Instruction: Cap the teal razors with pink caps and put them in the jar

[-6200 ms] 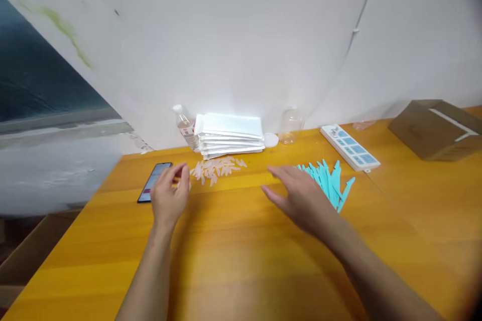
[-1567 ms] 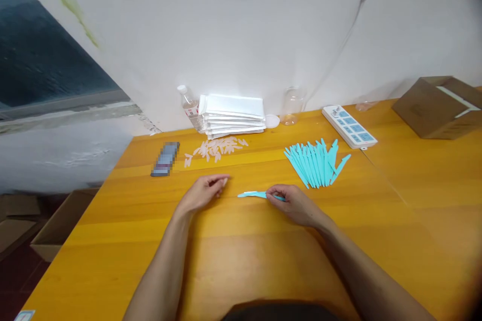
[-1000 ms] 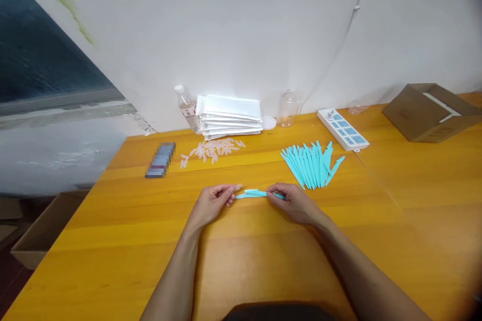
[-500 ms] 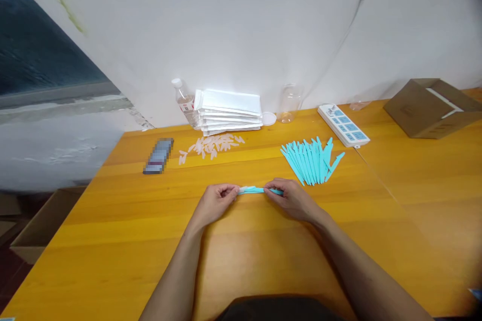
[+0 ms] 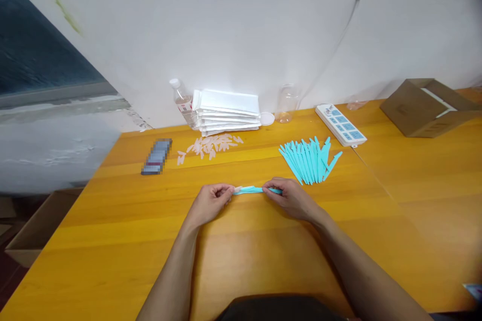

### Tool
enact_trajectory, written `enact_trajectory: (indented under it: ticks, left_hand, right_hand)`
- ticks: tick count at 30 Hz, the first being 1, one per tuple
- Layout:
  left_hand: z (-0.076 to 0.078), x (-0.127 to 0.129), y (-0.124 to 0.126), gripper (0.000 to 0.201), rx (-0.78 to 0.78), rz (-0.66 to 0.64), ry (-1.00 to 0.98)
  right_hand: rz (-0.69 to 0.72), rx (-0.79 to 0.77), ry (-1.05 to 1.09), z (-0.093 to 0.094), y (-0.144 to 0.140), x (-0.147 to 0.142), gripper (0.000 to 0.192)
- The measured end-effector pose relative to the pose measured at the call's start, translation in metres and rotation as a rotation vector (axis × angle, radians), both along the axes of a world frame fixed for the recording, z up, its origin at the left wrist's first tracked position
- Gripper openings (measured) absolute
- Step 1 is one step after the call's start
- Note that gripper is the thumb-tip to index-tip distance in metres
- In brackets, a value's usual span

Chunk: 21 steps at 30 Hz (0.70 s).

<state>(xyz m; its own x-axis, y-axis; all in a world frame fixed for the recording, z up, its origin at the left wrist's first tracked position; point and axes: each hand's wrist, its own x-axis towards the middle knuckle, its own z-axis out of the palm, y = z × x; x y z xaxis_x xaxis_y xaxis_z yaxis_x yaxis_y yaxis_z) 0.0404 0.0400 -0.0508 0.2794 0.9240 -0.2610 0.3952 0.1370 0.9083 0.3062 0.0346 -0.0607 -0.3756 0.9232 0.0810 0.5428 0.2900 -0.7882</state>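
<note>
Both grips, left hand (image 5: 211,201) and right hand (image 5: 289,196), on the teal stick (image 5: 250,190) ends.

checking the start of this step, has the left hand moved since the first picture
Yes. The left hand has come away from the dark flat phone, right and nearer, to the slim turquoise plastic tool.

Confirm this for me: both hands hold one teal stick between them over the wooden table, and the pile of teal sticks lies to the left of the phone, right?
Not quite. In the head view the pile of teal sticks lies far right of the phone. The rest holds: left hand and right hand hold one teal stick over the wooden table.
</note>
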Motion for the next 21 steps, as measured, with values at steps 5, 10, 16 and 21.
enact_trajectory:
  ticks: [5,10,16,21]
  left_hand:
    - [-0.004,0.019,-0.002,0.039,0.096,-0.043,0.013]
    - [-0.016,0.016,0.005,0.030,0.448,-0.031,0.224]
    - [-0.031,0.011,0.005,0.024,0.648,-0.087,0.414]
    - [-0.032,0.017,0.000,0.037,0.701,-0.206,0.460]
  right_hand:
    - [0.041,0.046,-0.020,0.002,0.002,-0.007,0.024]
    - [0.013,0.246,-0.170,-0.011,0.018,-0.022,0.023]
    - [-0.048,0.372,-0.250,-0.039,0.019,-0.029,0.022]
    - [-0.094,0.418,-0.198,-0.036,0.015,-0.016,0.022]
